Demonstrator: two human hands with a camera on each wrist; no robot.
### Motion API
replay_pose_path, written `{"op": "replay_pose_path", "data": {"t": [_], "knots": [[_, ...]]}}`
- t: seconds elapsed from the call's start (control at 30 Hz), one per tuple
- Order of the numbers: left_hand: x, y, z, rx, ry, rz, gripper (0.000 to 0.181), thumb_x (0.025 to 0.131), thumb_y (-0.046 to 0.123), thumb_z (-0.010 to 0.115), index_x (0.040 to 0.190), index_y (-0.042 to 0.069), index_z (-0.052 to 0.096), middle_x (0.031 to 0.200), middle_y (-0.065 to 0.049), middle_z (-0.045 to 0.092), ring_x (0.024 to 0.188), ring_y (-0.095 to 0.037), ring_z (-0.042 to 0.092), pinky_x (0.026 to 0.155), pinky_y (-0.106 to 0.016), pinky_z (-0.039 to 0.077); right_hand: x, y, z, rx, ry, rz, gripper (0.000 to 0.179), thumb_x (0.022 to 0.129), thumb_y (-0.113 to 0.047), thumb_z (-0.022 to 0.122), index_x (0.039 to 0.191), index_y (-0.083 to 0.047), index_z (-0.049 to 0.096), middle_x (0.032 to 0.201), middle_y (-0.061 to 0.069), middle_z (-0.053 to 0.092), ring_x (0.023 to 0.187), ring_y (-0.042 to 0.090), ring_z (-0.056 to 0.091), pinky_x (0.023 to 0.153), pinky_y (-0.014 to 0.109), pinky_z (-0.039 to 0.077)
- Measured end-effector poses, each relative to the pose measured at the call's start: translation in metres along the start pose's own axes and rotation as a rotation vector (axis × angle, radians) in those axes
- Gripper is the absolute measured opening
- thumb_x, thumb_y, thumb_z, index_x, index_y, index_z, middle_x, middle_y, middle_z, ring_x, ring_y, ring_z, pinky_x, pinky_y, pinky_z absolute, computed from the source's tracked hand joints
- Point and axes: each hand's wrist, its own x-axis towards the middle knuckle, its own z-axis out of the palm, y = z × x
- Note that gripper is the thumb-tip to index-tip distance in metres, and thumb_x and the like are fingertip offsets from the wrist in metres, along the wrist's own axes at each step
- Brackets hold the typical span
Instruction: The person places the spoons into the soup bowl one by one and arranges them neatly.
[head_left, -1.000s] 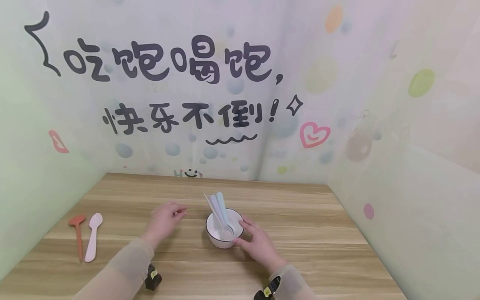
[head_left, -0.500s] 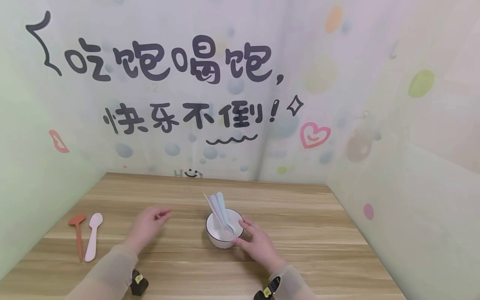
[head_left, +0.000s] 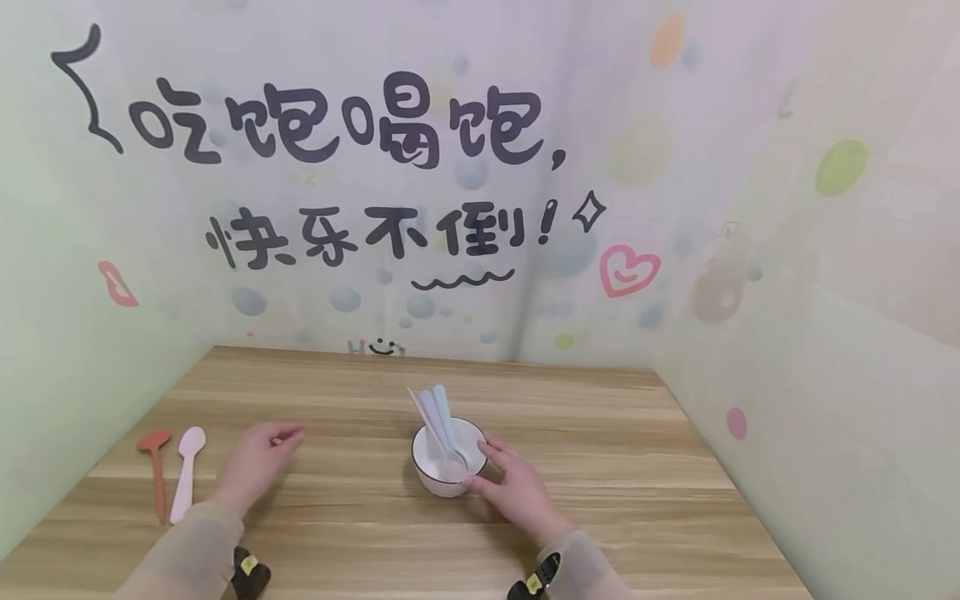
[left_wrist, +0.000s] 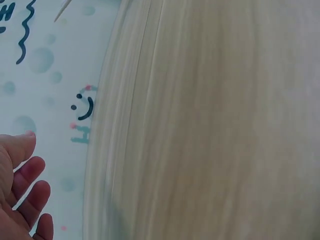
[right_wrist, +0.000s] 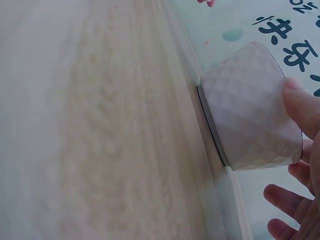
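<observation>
In the head view a white bowl (head_left: 433,481) with a dark rim stands near the middle of the table. Leaning in it are a light blue spoon (head_left: 441,404), a lavender utensil (head_left: 429,407) and a thin pale one (head_left: 415,402). My right hand (head_left: 517,492) holds the bowl's right side, thumb at the front and fingers at the rim. The right wrist view shows the bowl's faceted wall (right_wrist: 245,110) beside the thumb. My left hand (head_left: 255,467) hovers over the table left of the bowl, fingers loosely curled around nothing.
At the table's left lie an orange long-handled utensil (head_left: 157,475) and a pale pink spoon (head_left: 186,475), the latter close to my left forearm. The wooden table (head_left: 600,433) meets a printed backdrop (head_left: 465,317) at its back and pale panels on both sides.
My left hand has moved left across the table, away from the bowl and closer to the pink spoon. The right hand and the bowl have stayed in place.
</observation>
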Motion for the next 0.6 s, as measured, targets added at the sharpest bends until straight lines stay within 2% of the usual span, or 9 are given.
{"op": "replay_pose_path", "data": {"t": [0.13, 0.33, 0.37, 0.43, 0.6], "knots": [[-0.003, -0.010, -0.012, 0.011, 0.006, -0.065, 0.043, 0.101, 0.028, 0.048, 0.127, -0.005, 0.056, 0.123, -0.028, 0.056, 0.108, -0.044, 0.054, 0.084, -0.057, 0.043, 0.000, 0.000, -0.001, 0.003, -0.005, 0.001, 0.068, 0.084, -0.042, 0.072, 0.135, -0.002, 0.053, 0.147, 0.010, 0.044, 0.134, 0.034, 0.039, 0.106, 0.053, 0.032], [-0.007, -0.029, -0.032, 0.132, 0.071, -0.179, 0.049, 0.099, 0.037, 0.046, 0.126, -0.002, 0.057, 0.127, -0.028, 0.055, 0.114, -0.052, 0.048, 0.085, -0.064, 0.035, 0.001, 0.000, -0.001, 0.010, -0.008, 0.006, 0.067, 0.085, -0.041, 0.072, 0.136, -0.002, 0.053, 0.147, 0.009, 0.043, 0.134, 0.034, 0.039, 0.106, 0.052, 0.031], [-0.008, -0.033, -0.035, 0.153, 0.086, -0.181, 0.048, 0.099, 0.035, 0.046, 0.126, -0.003, 0.058, 0.127, -0.028, 0.055, 0.113, -0.052, 0.048, 0.086, -0.063, 0.035, 0.001, 0.000, -0.001, 0.009, -0.008, 0.006, 0.067, 0.085, -0.042, 0.071, 0.136, -0.002, 0.053, 0.147, 0.009, 0.043, 0.134, 0.033, 0.039, 0.106, 0.052, 0.031], [-0.008, -0.041, -0.041, 0.166, 0.101, -0.212, 0.047, 0.098, 0.033, 0.046, 0.126, -0.003, 0.057, 0.128, -0.030, 0.053, 0.112, -0.055, 0.045, 0.083, -0.063, 0.035, 0.001, 0.000, -0.001, 0.007, -0.008, 0.006, 0.067, 0.084, -0.042, 0.072, 0.136, -0.002, 0.053, 0.147, 0.008, 0.044, 0.134, 0.033, 0.039, 0.107, 0.051, 0.032], [-0.011, -0.053, -0.053, 0.222, 0.129, -0.356, 0.049, 0.096, 0.034, 0.045, 0.132, 0.001, 0.051, 0.130, -0.036, 0.044, 0.104, -0.064, 0.042, 0.073, -0.063, 0.034, 0.001, 0.001, -0.001, -0.001, -0.012, 0.009, 0.069, 0.084, -0.044, 0.071, 0.136, -0.003, 0.053, 0.147, 0.008, 0.043, 0.135, 0.032, 0.039, 0.107, 0.051, 0.032]]}}
